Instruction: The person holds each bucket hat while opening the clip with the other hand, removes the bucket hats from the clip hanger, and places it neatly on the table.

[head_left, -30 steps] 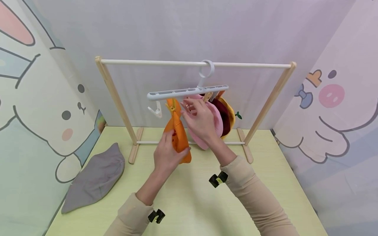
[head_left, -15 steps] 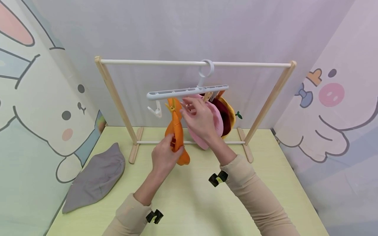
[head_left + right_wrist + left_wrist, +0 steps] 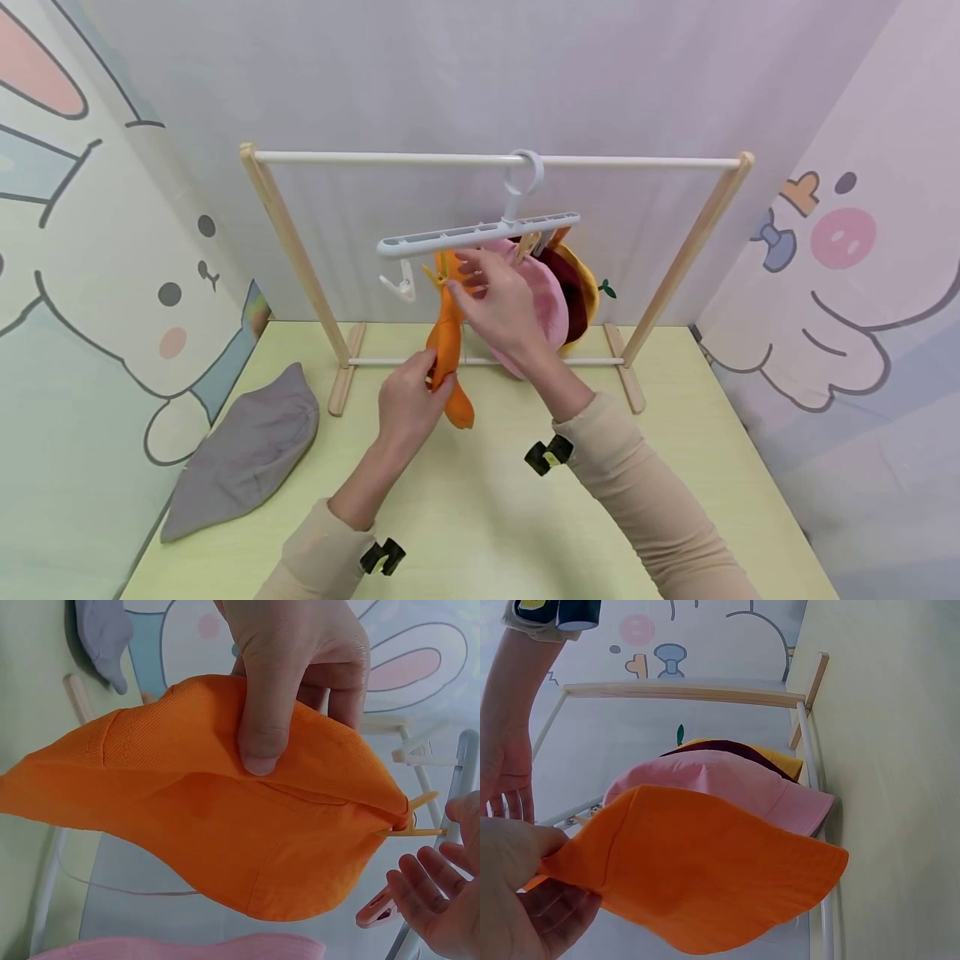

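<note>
Under the hanger [image 3: 480, 232] in the head view, the left hand [image 3: 411, 396] has drawn the pinched orange hat [image 3: 447, 340] lower; the left wrist view shows it bunched; in the right wrist view, the right hand [image 3: 448, 896] spreads empty beside the yellow clip [image 3: 416, 832], apparently fastened on the hat

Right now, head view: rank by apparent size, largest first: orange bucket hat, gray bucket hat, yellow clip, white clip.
1. gray bucket hat
2. orange bucket hat, seen nearly edge-on and partly covered by fingers
3. yellow clip and white clip: too alike to rank, the yellow one partly hidden
</note>
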Action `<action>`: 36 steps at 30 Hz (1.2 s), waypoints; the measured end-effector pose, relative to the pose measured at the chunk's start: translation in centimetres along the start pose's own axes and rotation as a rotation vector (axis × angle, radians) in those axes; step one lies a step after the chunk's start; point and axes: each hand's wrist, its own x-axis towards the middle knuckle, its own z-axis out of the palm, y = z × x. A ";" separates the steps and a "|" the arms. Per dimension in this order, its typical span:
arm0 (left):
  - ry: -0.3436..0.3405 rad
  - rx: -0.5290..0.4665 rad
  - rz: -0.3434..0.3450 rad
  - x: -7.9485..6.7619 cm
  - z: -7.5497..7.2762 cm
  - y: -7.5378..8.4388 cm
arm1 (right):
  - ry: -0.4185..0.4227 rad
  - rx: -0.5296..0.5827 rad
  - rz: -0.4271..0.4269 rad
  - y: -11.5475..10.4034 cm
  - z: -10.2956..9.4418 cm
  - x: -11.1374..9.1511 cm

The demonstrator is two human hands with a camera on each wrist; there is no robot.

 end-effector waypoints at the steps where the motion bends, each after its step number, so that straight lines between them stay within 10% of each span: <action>1: 0.006 0.002 0.006 0.0 0.0 -0.1 | -0.009 0.002 0.011 -0.1 0.1 0.0; 36: 0.025 0.105 0.204 -0.3 -0.1 -0.3 | 0.074 -0.209 0.119 -1.3 2.1 0.6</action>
